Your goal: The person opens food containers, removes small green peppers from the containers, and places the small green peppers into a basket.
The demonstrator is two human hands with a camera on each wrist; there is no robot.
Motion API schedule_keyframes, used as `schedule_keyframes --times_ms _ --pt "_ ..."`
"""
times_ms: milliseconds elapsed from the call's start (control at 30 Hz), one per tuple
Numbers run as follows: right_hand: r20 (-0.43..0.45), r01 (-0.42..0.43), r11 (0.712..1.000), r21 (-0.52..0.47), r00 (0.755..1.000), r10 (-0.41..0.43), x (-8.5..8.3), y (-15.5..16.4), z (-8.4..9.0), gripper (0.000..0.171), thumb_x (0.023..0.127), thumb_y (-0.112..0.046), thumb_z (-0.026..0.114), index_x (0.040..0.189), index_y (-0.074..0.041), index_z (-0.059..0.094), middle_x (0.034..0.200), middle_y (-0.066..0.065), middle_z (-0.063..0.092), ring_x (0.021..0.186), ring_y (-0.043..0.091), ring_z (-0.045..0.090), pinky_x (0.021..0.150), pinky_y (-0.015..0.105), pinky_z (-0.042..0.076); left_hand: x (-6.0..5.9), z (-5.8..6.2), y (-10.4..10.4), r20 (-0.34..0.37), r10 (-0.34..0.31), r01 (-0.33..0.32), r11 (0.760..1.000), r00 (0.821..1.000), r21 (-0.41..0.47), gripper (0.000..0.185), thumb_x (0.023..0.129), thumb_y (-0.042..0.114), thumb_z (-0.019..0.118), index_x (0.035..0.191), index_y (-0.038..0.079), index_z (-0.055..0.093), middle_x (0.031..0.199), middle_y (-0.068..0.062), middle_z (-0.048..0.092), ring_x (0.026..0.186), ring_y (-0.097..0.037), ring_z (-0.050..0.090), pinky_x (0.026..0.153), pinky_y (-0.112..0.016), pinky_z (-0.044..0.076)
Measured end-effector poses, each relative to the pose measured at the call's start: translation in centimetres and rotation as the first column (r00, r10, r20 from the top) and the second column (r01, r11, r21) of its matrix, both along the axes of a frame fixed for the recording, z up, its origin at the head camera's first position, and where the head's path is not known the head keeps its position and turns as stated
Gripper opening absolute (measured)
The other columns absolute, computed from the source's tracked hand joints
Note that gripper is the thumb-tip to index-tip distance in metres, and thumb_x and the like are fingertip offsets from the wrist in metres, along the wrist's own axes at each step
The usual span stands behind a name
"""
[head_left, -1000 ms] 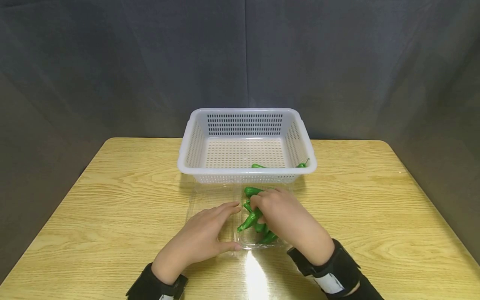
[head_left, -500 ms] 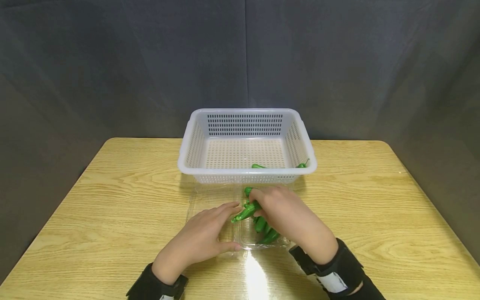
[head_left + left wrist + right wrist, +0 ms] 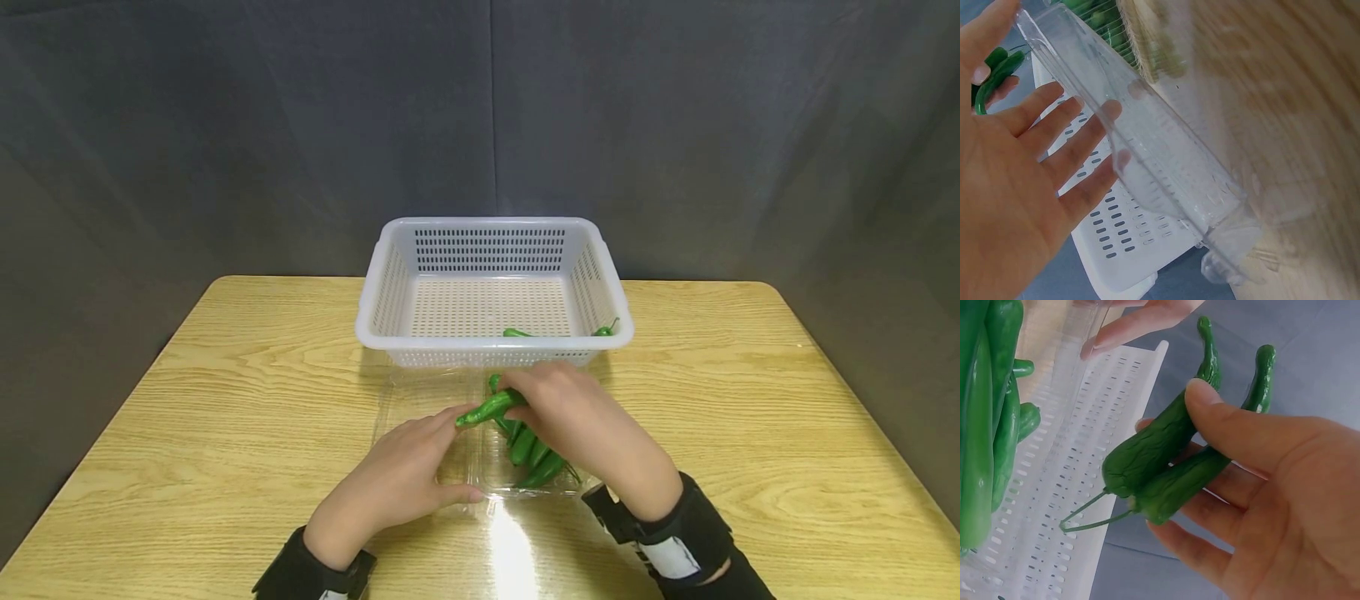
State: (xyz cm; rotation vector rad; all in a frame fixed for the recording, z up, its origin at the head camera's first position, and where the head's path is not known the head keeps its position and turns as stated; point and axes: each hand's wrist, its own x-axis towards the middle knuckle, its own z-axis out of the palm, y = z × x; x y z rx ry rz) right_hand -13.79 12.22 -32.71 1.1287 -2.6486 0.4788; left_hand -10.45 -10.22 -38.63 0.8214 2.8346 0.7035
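My right hand (image 3: 577,425) pinches two green peppers (image 3: 1154,444) by their middles between thumb and fingers, their thin stems pointing away from the palm. In the head view only one held pepper (image 3: 491,408) shows, raised over the clear plastic container (image 3: 498,492). Several more green peppers (image 3: 536,458) lie in that container's right half. My left hand (image 3: 397,471) is spread with fingers extended at the container's left half, the thumb near its front. Through the clear wall (image 3: 1147,144) in the left wrist view, the fingertips (image 3: 1110,109) appear against or close behind the plastic.
A white slotted basket (image 3: 495,342) stands just behind the container. A few green peppers (image 3: 517,332) show inside it, mostly hidden by the front rim. Both stand on a wooden table (image 3: 262,375) with a dark curtain (image 3: 225,150) behind.
The right hand has lifted its peppers from the container, slightly up and away, uncovering more of the peppers below. The left hand has stayed in place.
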Motion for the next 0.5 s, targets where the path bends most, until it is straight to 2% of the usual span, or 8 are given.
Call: schedule_keyframes --times_ms 167,500 --pt "-0.007 0.011 1.0 -0.014 1.0 -0.011 -0.09 0.23 0.24 0.019 0.08 -0.011 0.082 0.092 -0.013 0.068 0.081 -0.006 0.067 0.074 0.011 0.063 0.07 0.029 0.055 -0.05 -0.07 0.02 -0.006 -0.003 0.003 1.0 1.0 -0.005 0.087 0.079 0.054 0.077 0.151 0.021 0.041 0.153 -0.003 0.042 0.13 -0.029 0.05 0.104 -0.053 0.042" --pt "-0.046 -0.001 0.997 -0.076 0.999 -0.003 -0.6 0.96 0.45 0.023 0.079 -0.008 0.083 0.098 -0.011 0.071 0.09 -0.003 0.071 0.083 0.014 0.067 0.078 0.031 0.056 -0.11 -0.11 0.07 -0.021 -0.009 0.009 1.0 1.0 0.002 0.085 0.08 0.055 0.076 0.147 0.015 0.045 0.153 -0.003 0.043 0.134 -0.025 0.046 0.107 -0.051 0.04"
